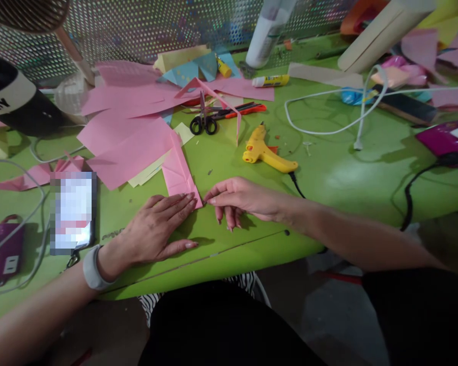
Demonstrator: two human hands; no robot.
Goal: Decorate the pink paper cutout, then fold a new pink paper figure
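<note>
A folded strip of pink paper [178, 170] lies on the green table in front of me. My left hand [156, 226] rests flat across its near end, fingers stretched out and thumb apart, pressing the paper down. Just right of that end, my right hand [236, 201] has thumb and index finger pinched together close to the paper's corner. A tiny dark bit shows at those fingertips, too small to name. Beyond the right hand lies a yellow hot glue gun [267, 150]. Black-handled scissors [203, 119] lie farther back.
Pink sheets [133, 137] spread behind the folded strip. A phone [74, 211] lies left of my left hand. Glue sticks [270, 81], a white cable [324, 129], a dark bottle [19, 101] and purple power strips [446, 142] lie or stand around. A perforated metal panel [137, 30] borders the back.
</note>
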